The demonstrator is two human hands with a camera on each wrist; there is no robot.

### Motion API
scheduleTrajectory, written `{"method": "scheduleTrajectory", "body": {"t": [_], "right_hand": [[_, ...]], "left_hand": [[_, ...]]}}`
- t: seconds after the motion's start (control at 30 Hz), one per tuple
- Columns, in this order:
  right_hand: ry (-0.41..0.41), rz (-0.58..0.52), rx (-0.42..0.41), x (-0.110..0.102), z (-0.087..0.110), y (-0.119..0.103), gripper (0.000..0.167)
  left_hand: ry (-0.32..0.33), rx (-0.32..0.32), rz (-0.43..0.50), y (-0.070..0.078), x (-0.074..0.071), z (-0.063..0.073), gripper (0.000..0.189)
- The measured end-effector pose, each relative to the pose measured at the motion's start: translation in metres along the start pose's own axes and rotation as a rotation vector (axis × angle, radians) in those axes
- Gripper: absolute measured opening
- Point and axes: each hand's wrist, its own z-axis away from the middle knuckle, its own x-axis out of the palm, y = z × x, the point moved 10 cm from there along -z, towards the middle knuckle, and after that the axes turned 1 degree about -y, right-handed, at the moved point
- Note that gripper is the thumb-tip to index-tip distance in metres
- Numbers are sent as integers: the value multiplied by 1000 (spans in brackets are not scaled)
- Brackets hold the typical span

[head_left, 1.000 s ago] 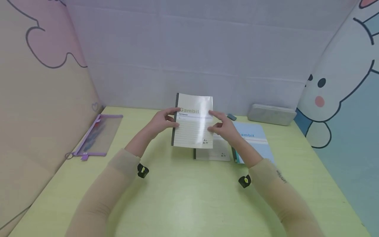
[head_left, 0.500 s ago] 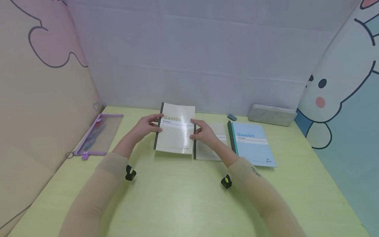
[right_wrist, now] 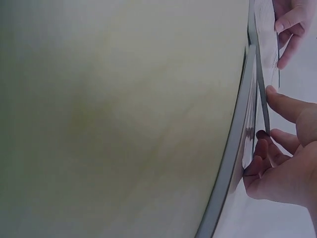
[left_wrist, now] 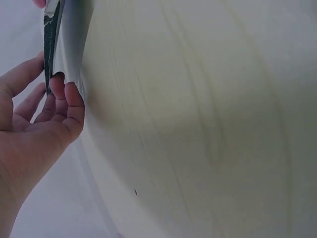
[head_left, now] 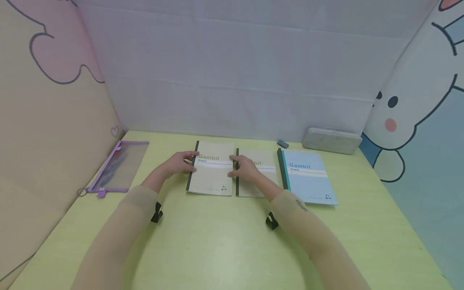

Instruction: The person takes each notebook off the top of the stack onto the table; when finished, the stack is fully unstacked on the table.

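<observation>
A pale notebook with a dark spine and "Gambit" on its cover lies between my two hands, low over the table. My left hand pinches its spine side; in the left wrist view the thumb and curled fingers sit at the dark spine. My right hand pinches the opposite edge, which the right wrist view shows between thumb and fingers. Beneath the right hand lies a second pale notebook, partly covered by that hand. A blue notebook with a dark and teal spine lies further right.
A clear zip pouch with purple edging lies at the left of the table. At the back right are a grey case and a small blue-grey block. A pale wall cloth rises behind the table.
Both hands have carried the pale notebook left and down from above the second notebook. It is now nearly flat beside it, and the blue notebook is uncovered by the right arm.
</observation>
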Motion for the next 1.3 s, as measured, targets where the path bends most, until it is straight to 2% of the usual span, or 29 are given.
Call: {"method": "scheduleTrajectory", "body": {"t": [0.17,0.3,0.5,0.6,0.7,0.83,0.97,1.1,1.3], "right_hand": [[-26,56,1,6,-5,2,73],[-24,90,9,6,-5,3,72],[-19,69,-22,-11,3,-5,68],[-15,46,-42,-26,10,-8,66],[-1,30,-70,-43,19,-10,64],[50,69,-151,-68,32,-16,61],[85,95,-220,-91,46,-20,61],[98,110,-229,-113,61,-17,61],[134,132,-211,-151,85,-1,63]], "left_hand": [[-11,-19,-126,-2,1,-3,70],[9,-35,-226,0,-1,-3,71],[33,-35,-408,13,-3,3,72],[55,4,-451,25,-6,5,71],[66,78,-459,41,-8,7,70],[70,167,-465,66,-8,12,70],[76,210,-473,88,-7,17,71],[73,243,-461,110,1,23,72],[72,293,-446,140,19,29,72]]}}
